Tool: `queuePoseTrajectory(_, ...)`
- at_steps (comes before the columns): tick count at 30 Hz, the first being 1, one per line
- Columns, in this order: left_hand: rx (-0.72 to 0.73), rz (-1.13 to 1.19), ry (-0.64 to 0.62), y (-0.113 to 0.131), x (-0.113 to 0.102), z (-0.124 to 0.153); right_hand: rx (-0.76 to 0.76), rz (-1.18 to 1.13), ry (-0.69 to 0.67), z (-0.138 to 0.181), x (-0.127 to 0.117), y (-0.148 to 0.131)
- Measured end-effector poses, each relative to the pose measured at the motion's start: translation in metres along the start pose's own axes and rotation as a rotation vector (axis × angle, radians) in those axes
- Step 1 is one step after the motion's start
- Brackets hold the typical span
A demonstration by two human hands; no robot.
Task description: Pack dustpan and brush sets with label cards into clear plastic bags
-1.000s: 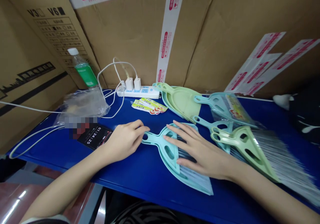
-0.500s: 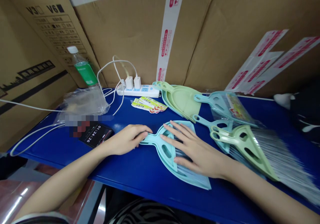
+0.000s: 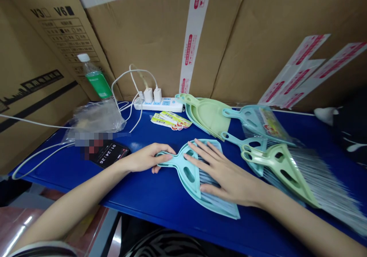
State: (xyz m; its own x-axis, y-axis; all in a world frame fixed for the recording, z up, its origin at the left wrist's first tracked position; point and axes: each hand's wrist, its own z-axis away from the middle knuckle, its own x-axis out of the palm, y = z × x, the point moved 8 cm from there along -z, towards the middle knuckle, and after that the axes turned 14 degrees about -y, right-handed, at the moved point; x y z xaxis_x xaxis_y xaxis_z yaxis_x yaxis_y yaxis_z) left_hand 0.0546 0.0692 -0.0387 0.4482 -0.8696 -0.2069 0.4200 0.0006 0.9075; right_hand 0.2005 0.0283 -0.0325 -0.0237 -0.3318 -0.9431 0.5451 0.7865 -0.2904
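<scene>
A light blue dustpan (image 3: 190,186) lies on the blue table in front of me with a matching hand brush (image 3: 188,174) nested in it. At their handle ends, my left hand (image 3: 151,157) pinches the two together, thumb on top and fingers below. My right hand (image 3: 223,169) rests flat over the brush head and bristles, its fingers spread. To the right of it lie a green hand brush (image 3: 279,159) and a blue brush (image 3: 255,144), their bristles pointing away to the right.
Stacked dustpans (image 3: 213,113) and a bagged blue set (image 3: 249,115) lie at the back. Label cards (image 3: 171,120) sit before a power strip (image 3: 160,104). On the left are a phone (image 3: 110,153), cables, a plastic bag (image 3: 96,117) and a bottle (image 3: 97,79). Cardboard (image 3: 155,39) walls the rear.
My left hand has closed further round the handles, its thumb now on top. The dustpan and brush have shifted slightly left. My right hand stays nearly where it was.
</scene>
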Motion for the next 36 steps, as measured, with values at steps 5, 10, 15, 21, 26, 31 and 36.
queuePoseTrajectory(5,0.004,0.034,-0.008,-0.0008,-0.0007,0.0000,0.005,-0.018,-0.009,-0.0016,0.0023,-0.0004)
queuePoseTrajectory(10,0.030,0.026,-0.013,0.0018,-0.0005,-0.0004,0.012,-0.031,-0.031,-0.0023,0.0023,-0.0003)
queuePoseTrajectory(15,0.023,0.021,-0.013,0.0017,0.0002,-0.0002,0.019,-0.031,-0.039,-0.0026,0.0015,-0.0008)
queuePoseTrajectory(21,0.032,0.009,-0.005,0.0016,-0.0006,0.0003,-0.001,-0.021,0.002,-0.0017,-0.0010,-0.0021)
queuePoseTrajectory(26,0.031,-0.013,-0.009,0.0023,-0.0005,0.0005,0.010,-0.014,-0.004,-0.0011,-0.0011,-0.0017)
queuePoseTrajectory(31,0.032,-0.030,-0.012,0.0031,0.0004,0.0005,0.010,-0.018,-0.021,-0.0017,-0.0006,-0.0020)
queuePoseTrajectory(36,0.035,-0.014,-0.018,0.0022,0.0012,0.0003,0.010,-0.035,-0.024,-0.0019,-0.0003,-0.0029)
